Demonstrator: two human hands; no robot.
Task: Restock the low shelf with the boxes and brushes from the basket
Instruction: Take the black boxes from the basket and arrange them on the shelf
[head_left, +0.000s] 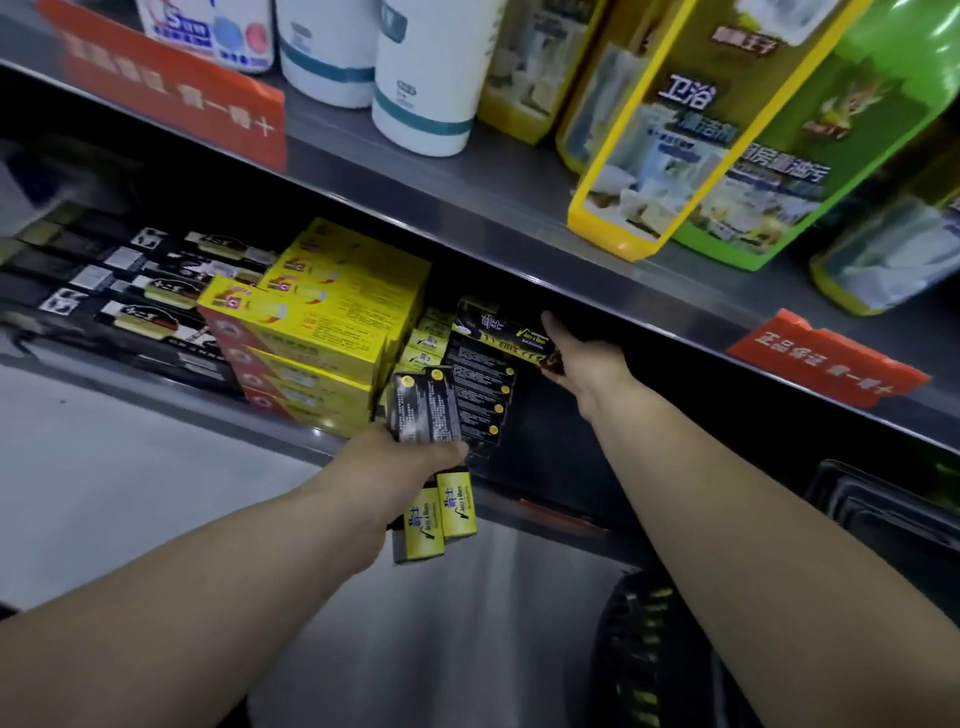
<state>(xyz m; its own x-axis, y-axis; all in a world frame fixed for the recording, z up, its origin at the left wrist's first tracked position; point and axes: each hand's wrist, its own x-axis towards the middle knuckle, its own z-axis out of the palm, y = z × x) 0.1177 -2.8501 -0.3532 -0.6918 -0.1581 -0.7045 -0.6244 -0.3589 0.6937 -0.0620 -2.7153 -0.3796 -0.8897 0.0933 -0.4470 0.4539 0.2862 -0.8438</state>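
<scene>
My left hand grips several small black-and-yellow boxes in a bundle, just in front of the low shelf's edge. Their yellow ends stick out below my fist. My right hand reaches into the low shelf and holds the right end of a long black box with yellow print, resting it on a black box that stands there. More small yellow-topped boxes are stacked behind, against the yellow cartons. The black basket sits at the bottom right, with yellow-marked items inside.
Stacked yellow cartons fill the shelf left of my hands, with black boxes further left. The upper shelf carries white bottles and yellow and green cleaner packs. Orange price tags hang off its edge. Black trays stand at the right.
</scene>
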